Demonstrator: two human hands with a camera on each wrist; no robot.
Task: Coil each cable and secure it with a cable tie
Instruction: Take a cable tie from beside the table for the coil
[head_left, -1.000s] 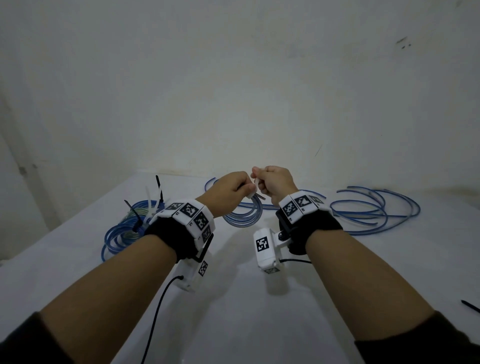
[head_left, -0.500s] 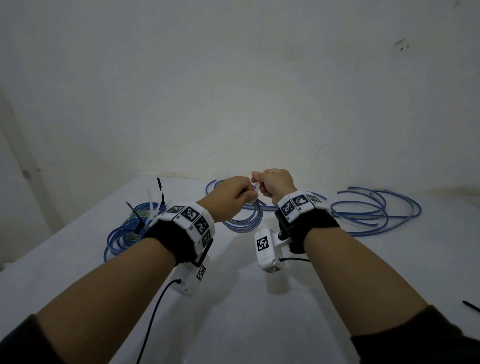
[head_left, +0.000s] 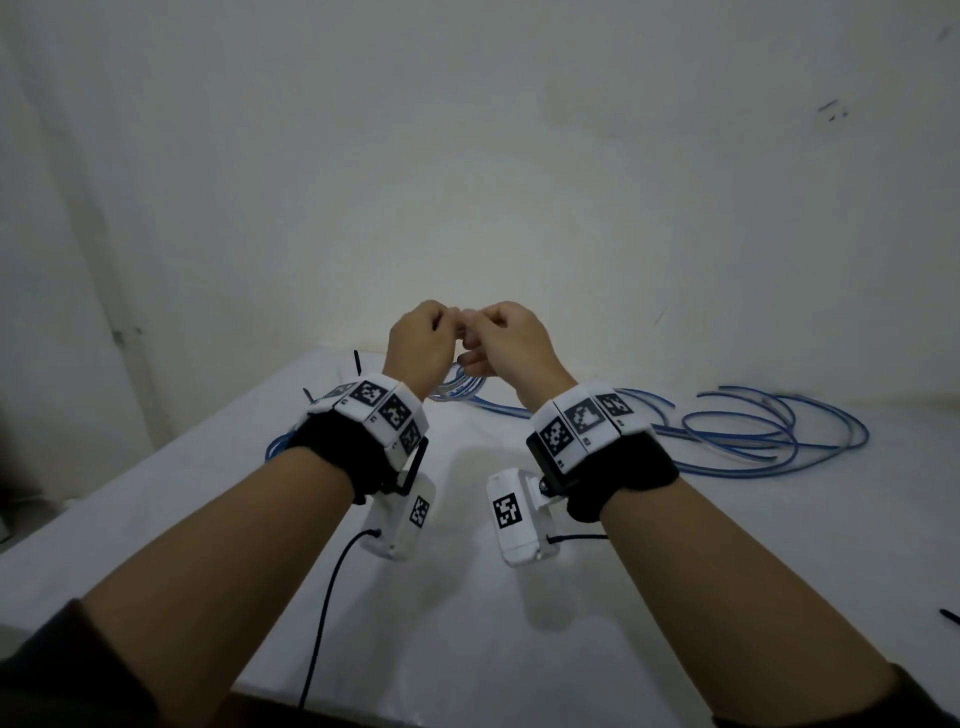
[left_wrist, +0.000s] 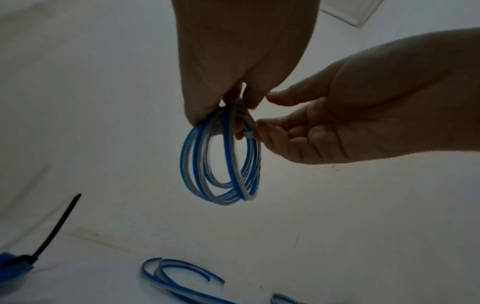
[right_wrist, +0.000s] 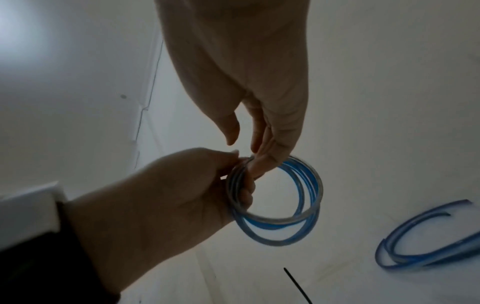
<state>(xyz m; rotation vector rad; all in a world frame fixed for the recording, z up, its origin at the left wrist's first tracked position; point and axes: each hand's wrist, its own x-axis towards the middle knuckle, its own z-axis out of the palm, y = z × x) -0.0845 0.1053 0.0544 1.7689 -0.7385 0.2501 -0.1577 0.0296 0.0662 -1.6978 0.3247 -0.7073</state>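
White tabletop (head_left: 467, 649) lay below; left hand (left_wrist: 244, 61) pinched the blue coil (left_wrist: 221, 164), right hand (left_wrist: 350, 123) fingering its white tie (left_wrist: 248, 134). Loosened pinch could let loops spring apart.

1 head view, 2 close wrist views

table (head_left: 467, 649) near front open; loose cables (head_left: 769, 431) right-rear; tied coils (head_left: 283, 447) left-rear

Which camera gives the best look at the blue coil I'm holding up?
The left wrist view: the blue coil hangs in full, loops distinct, from the left hand. The right wrist view shows it whole but blurrier. In the head view, both hands hide most of it.
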